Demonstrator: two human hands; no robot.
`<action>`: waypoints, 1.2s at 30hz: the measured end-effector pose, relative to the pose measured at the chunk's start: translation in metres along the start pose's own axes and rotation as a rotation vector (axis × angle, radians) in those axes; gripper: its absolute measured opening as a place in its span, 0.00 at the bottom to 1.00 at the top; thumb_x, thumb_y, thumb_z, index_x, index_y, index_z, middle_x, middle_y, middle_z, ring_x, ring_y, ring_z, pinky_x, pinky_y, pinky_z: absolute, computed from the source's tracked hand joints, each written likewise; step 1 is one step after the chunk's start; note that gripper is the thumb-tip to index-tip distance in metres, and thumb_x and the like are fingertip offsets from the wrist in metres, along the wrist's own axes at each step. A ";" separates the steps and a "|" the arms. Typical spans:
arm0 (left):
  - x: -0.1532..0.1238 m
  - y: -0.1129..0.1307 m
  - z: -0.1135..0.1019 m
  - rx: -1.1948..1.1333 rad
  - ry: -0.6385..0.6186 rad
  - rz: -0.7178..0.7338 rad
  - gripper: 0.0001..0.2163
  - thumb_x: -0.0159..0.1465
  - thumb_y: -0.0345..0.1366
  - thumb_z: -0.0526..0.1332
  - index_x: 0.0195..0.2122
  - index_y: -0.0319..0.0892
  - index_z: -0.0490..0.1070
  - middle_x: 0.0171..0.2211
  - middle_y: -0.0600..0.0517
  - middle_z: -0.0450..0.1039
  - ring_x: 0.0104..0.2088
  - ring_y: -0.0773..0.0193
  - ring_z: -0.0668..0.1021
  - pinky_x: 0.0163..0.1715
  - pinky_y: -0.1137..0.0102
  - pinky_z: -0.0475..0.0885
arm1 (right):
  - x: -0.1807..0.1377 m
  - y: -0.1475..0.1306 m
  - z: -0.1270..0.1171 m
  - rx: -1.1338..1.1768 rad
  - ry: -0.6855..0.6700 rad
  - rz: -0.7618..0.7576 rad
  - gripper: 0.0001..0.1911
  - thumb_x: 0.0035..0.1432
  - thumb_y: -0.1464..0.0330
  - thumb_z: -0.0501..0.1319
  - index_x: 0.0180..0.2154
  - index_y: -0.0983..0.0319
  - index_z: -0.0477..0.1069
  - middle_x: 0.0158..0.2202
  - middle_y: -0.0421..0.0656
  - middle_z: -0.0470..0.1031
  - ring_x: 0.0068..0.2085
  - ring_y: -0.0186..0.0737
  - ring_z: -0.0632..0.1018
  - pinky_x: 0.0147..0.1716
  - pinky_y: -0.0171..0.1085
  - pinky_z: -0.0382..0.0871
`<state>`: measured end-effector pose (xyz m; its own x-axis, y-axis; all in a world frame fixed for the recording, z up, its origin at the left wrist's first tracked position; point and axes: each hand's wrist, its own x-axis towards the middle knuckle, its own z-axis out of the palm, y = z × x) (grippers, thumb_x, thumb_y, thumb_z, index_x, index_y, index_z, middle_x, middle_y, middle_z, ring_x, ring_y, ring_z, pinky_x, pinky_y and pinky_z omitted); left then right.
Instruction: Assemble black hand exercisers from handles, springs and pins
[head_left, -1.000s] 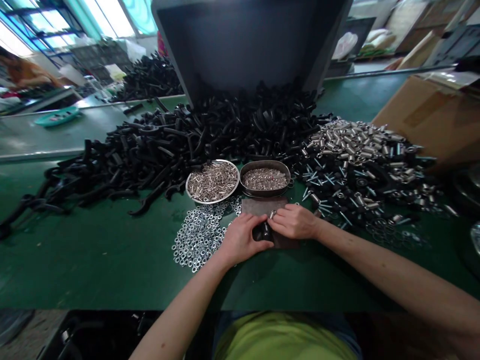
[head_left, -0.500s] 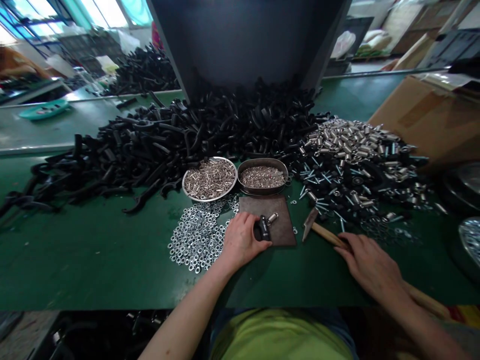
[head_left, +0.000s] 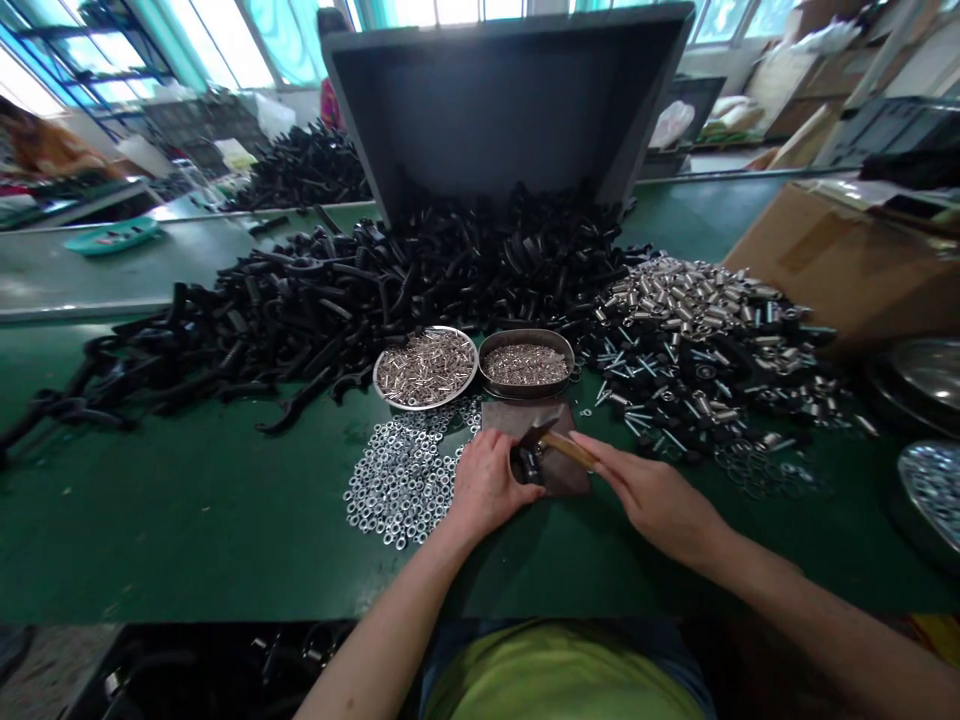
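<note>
My left hand (head_left: 491, 485) is closed around a small black plastic part (head_left: 529, 467), thumb and fingers pinching it against a dark metal plate (head_left: 564, 480). A hammer (head_left: 568, 447) is in my right hand (head_left: 652, 497), gripped by its wooden handle. The hammer's head is directly above the black part; whether the two touch I cannot tell. The spring beside the part is mostly hidden by the hammer. Just left of my left hand lies a heap of shiny metal nuts (head_left: 401, 485).
Behind the plate stand a round dish of metal pins (head_left: 377, 378) and an oval tin of tiny metal pieces (head_left: 525, 389). Black curved parts (head_left: 315, 290) spill from a grey bin (head_left: 510, 110). Springs (head_left: 686, 290) and screws are heaped at right, near a cardboard box (head_left: 840, 255).
My right hand has lifted the hammer from the table and swung it left over the black part. My left hand stays on the part. The camera view has tilted up slightly.
</note>
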<state>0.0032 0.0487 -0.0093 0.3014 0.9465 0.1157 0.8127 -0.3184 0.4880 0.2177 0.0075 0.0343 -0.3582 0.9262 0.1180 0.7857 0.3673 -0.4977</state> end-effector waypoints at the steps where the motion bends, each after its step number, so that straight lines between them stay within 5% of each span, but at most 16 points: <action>1: 0.000 0.000 0.000 0.000 0.001 -0.004 0.25 0.43 0.45 0.71 0.41 0.42 0.69 0.40 0.48 0.69 0.43 0.54 0.71 0.43 0.61 0.67 | -0.002 -0.001 -0.002 0.029 0.066 -0.004 0.24 0.63 0.70 0.47 0.61 0.53 0.56 0.55 0.42 0.70 0.51 0.43 0.74 0.49 0.44 0.70; 4: 0.000 0.001 -0.001 0.017 -0.001 -0.009 0.25 0.43 0.45 0.71 0.41 0.42 0.69 0.41 0.48 0.69 0.43 0.54 0.71 0.43 0.61 0.67 | -0.006 -0.003 -0.004 0.081 0.282 0.003 0.26 0.64 0.69 0.45 0.63 0.55 0.51 0.56 0.45 0.68 0.51 0.43 0.75 0.47 0.41 0.72; 10: -0.001 0.001 0.000 0.056 -0.010 -0.006 0.26 0.43 0.46 0.71 0.41 0.40 0.68 0.40 0.48 0.69 0.42 0.54 0.71 0.42 0.61 0.68 | -0.007 0.019 0.021 -0.208 -0.007 0.068 0.23 0.65 0.68 0.44 0.61 0.56 0.57 0.50 0.45 0.74 0.40 0.43 0.79 0.37 0.40 0.75; 15: 0.001 0.000 0.000 -0.004 0.001 -0.021 0.25 0.44 0.45 0.71 0.40 0.40 0.66 0.40 0.47 0.69 0.42 0.54 0.71 0.42 0.60 0.67 | -0.030 0.050 0.022 -0.609 0.100 0.131 0.23 0.66 0.65 0.45 0.61 0.56 0.57 0.34 0.45 0.77 0.28 0.40 0.77 0.22 0.36 0.66; 18: 0.000 0.005 -0.002 -0.146 0.061 -0.139 0.25 0.45 0.44 0.71 0.41 0.40 0.65 0.39 0.48 0.69 0.42 0.55 0.71 0.42 0.61 0.67 | -0.038 0.060 0.019 -0.741 0.179 0.127 0.20 0.64 0.65 0.49 0.55 0.58 0.67 0.29 0.45 0.74 0.30 0.44 0.75 0.24 0.38 0.65; 22: -0.012 0.026 -0.003 -0.417 0.189 -0.283 0.26 0.46 0.44 0.70 0.43 0.39 0.64 0.40 0.48 0.69 0.41 0.58 0.72 0.41 0.64 0.68 | -0.020 0.034 0.025 -0.375 0.300 0.071 0.21 0.63 0.63 0.50 0.54 0.62 0.65 0.35 0.47 0.76 0.38 0.45 0.76 0.35 0.41 0.70; 26: -0.024 0.040 -0.005 -0.569 0.084 -0.127 0.24 0.48 0.39 0.70 0.45 0.40 0.67 0.41 0.48 0.71 0.41 0.60 0.74 0.42 0.66 0.70 | 0.011 -0.009 0.037 -0.003 0.279 -0.008 0.20 0.63 0.62 0.49 0.53 0.62 0.64 0.41 0.46 0.78 0.40 0.41 0.78 0.38 0.37 0.72; 28: -0.020 0.024 -0.016 -0.563 0.006 -0.007 0.18 0.52 0.37 0.67 0.44 0.41 0.69 0.42 0.49 0.73 0.41 0.61 0.75 0.42 0.67 0.70 | 0.023 -0.015 0.041 0.008 0.274 -0.030 0.16 0.63 0.64 0.48 0.46 0.61 0.70 0.42 0.45 0.78 0.42 0.41 0.78 0.41 0.37 0.71; 30: -0.007 -0.012 -0.039 -0.460 0.071 -0.072 0.13 0.57 0.36 0.62 0.44 0.43 0.71 0.42 0.49 0.74 0.41 0.62 0.76 0.42 0.68 0.71 | 0.029 -0.007 0.043 -0.046 0.238 -0.028 0.15 0.62 0.64 0.49 0.42 0.59 0.73 0.40 0.44 0.79 0.40 0.42 0.79 0.40 0.38 0.72; 33: 0.020 -0.089 -0.088 -0.111 0.355 -0.523 0.13 0.60 0.34 0.58 0.47 0.41 0.70 0.44 0.46 0.74 0.45 0.59 0.75 0.47 0.66 0.68 | 0.028 0.011 0.047 -0.204 0.171 -0.005 0.14 0.60 0.64 0.51 0.40 0.58 0.74 0.38 0.42 0.80 0.35 0.44 0.80 0.33 0.40 0.72; 36: 0.040 -0.159 -0.130 -0.015 0.465 -0.791 0.17 0.59 0.32 0.57 0.49 0.32 0.67 0.44 0.35 0.74 0.48 0.49 0.75 0.48 0.57 0.66 | 0.023 0.018 0.050 -0.307 0.104 0.021 0.14 0.60 0.63 0.51 0.40 0.56 0.74 0.34 0.41 0.80 0.30 0.45 0.80 0.28 0.40 0.72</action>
<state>-0.1790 0.1436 0.0305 -0.5734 0.8155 0.0780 0.6896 0.4290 0.5835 0.1985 0.0312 -0.0151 -0.2988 0.9319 0.2054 0.9137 0.3416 -0.2204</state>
